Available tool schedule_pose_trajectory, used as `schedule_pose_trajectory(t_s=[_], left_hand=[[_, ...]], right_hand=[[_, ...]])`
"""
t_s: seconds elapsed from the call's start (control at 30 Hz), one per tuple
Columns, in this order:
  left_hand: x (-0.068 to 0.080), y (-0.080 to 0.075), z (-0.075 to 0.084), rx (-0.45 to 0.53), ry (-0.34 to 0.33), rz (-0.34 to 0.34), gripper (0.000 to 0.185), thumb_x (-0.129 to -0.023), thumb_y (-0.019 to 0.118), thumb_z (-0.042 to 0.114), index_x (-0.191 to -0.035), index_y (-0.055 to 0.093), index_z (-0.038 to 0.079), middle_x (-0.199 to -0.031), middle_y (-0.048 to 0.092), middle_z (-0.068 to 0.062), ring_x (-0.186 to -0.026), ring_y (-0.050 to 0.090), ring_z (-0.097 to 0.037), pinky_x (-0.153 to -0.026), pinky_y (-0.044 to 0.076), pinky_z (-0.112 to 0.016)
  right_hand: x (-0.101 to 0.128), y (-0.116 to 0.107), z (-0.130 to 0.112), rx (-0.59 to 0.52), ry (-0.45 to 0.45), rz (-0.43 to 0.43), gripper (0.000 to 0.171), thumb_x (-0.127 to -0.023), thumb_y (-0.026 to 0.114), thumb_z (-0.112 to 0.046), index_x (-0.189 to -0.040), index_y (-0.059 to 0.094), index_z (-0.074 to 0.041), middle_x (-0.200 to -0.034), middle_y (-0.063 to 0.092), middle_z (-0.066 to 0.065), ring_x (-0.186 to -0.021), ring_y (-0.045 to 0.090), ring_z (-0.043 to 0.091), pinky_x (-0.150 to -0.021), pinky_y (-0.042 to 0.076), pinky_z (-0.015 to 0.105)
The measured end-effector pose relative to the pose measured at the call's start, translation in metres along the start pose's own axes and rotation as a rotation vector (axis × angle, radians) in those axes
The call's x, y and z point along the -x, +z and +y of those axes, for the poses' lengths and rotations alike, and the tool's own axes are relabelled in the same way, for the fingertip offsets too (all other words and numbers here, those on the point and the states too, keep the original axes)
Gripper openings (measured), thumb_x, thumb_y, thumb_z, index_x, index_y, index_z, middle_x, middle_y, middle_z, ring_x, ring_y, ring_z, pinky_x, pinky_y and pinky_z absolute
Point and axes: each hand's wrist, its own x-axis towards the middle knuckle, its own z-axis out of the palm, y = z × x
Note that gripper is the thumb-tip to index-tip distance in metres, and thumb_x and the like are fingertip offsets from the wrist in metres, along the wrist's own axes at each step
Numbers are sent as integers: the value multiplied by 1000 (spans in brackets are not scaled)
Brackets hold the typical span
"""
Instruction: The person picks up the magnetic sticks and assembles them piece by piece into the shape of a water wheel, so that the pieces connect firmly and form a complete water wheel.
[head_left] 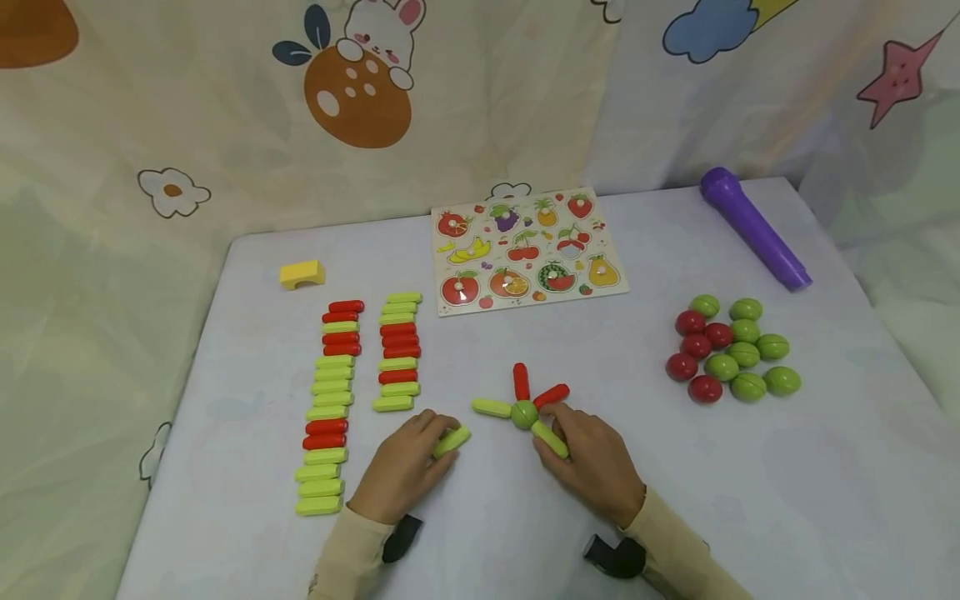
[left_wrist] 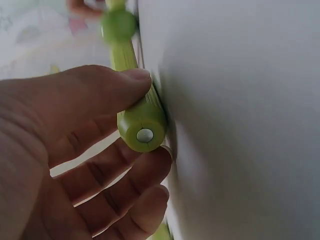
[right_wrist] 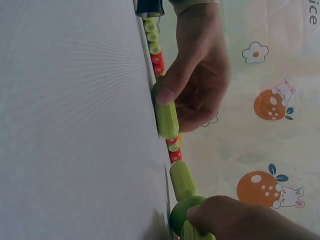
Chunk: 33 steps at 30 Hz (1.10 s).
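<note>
A yellow-green stick (head_left: 452, 442), short and ridged, lies between the thumb and fingers of my left hand (head_left: 405, 463). Its end in the left wrist view has a silvery round disc (left_wrist: 145, 135). To its right, a green ball (head_left: 524, 414) forms the hub of a star on the table. Two red sticks (head_left: 521, 382) and a yellow-green stick (head_left: 491, 407) spread from that ball. My right hand (head_left: 596, 461) pinches another yellow-green stick (head_left: 550, 440) at the ball's lower right. The right wrist view shows my right thumb (right_wrist: 200, 217) beside the ball.
Two columns of red and yellow-green sticks (head_left: 327, 400) lie on the left. A yellow arch block (head_left: 302, 274) sits behind them. At the back is a fruit puzzle board (head_left: 528, 250). Red and green balls (head_left: 744, 355) cluster on the right, below a purple tube (head_left: 753, 229).
</note>
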Motion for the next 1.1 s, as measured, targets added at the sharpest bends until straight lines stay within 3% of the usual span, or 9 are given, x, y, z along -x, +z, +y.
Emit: schedule_pose_trajectory(t_s=[0.27,0.43,0.67,0.83,0.93,1.1], left_hand=[[-12,13,22,62,115,-26,34,-80,78,22,-110,63,15,-91,59,5,-74,48,-5,-66,47,-21],[-16,17,28,52,113,12,34,-82,76,22,-113,62,15,-93,59,4,-76,49,-7,-66,48,-22],[-19,19,32,54,113,33,36,-85,74,23,-118,62,14,-104,61,2,-89,57,-11,-76,53,-27],[-20,20,32,24,125,59,35,-84,75,22,-116,63,14,-103,61,2,-87,57,-11,-75,53,-27],[-20,19,31,-4,120,87,35,-82,76,21,-115,64,15,-100,61,2,-85,57,-11,-73,52,-27],[-18,11,25,-40,59,116,33,-82,76,23,-113,65,17,-98,61,3,-85,56,-11,-70,51,-25]], right_hand=[[1,0,-2,6,9,-60,54,-77,80,-24,-125,60,-9,-70,45,-15,-60,39,1,-53,36,16],[2,-1,-4,0,-10,-68,56,-78,79,-25,-128,59,-8,-72,44,-15,-62,40,1,-54,36,16],[2,-1,-6,-5,-25,-73,56,-79,79,-26,-128,58,-9,-74,45,-15,-65,41,2,-57,38,16],[4,0,-7,-7,-16,-85,59,-79,79,-30,-130,58,-10,-77,45,-15,-68,42,2,-61,40,17],[4,-1,-6,-34,-29,-49,56,-80,77,-28,-129,58,-10,-79,48,-13,-69,42,2,-59,40,16],[3,-3,1,-42,-34,100,42,-83,72,-19,-122,61,-9,-96,56,0,-83,48,10,-65,45,24]])
